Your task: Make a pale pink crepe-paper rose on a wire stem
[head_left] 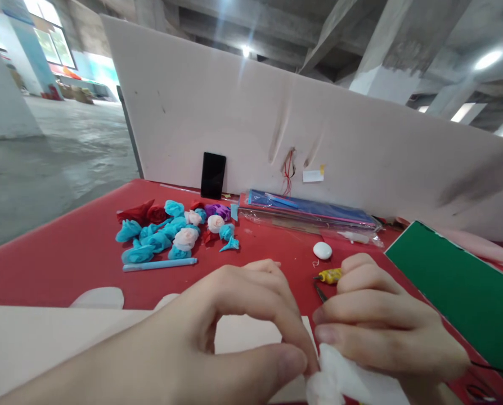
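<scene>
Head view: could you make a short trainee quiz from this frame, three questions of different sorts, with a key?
1. True or false: the black phone stands propped against the pale panel.
2. Which thing lies along the near side of the clustered flowers? A) light-blue pen; B) white oval object; C) green board.
3. What colour is the soft piece that the left hand pinches?

Key: 1. True. 2. A. 3. White.

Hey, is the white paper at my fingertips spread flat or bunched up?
Bunched up, partly: by the left hand, the white paper shows crumpled folds; the rest isn't fully visible.
</scene>
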A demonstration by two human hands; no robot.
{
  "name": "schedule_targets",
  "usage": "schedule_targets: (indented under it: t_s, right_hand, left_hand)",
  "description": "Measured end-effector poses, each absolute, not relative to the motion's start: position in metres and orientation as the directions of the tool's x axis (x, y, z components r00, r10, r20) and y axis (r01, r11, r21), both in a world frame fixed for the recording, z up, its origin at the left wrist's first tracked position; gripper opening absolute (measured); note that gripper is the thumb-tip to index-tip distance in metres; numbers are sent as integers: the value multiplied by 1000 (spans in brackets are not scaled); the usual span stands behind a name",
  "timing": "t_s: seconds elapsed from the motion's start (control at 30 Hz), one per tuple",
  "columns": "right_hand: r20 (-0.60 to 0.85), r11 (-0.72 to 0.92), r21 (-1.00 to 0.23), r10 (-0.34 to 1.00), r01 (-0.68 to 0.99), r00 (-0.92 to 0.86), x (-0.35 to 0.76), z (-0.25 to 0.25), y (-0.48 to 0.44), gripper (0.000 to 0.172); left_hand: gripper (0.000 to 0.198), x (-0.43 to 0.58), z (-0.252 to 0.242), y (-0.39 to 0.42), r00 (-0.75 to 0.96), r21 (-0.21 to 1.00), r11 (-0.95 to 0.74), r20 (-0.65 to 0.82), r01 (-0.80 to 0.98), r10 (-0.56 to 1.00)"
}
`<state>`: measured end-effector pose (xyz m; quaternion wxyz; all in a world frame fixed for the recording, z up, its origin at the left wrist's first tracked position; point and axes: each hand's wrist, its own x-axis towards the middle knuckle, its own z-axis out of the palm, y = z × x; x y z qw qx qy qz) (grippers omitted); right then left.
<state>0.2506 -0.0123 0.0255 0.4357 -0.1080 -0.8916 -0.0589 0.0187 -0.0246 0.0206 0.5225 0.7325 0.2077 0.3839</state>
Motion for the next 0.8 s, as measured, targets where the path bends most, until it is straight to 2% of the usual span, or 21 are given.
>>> schedule_targets:
  t_s: [0.2, 0.4, 0.6, 0.8]
  right_hand:
    - [763, 972, 49, 111, 228, -637, 252, 28, -13, 27]
    - [795, 972, 8, 137, 235, -591, 246, 23, -14, 26]
    - [788, 974, -20, 154, 224, -596, 244, 21, -13, 15]
    - [779, 972, -58, 187, 228, -598, 244, 21, -12, 32]
  left_hand:
    - [11, 18, 21, -20, 640, 960, -258, 264, -106, 721]
    - [11, 14, 21, -24, 686, 973, -218, 210, -76, 697]
    - [18, 18, 22, -23, 707, 989, -115, 143, -88, 693]
    - [15, 17, 22, -20, 692, 996, -78, 86, -43, 717]
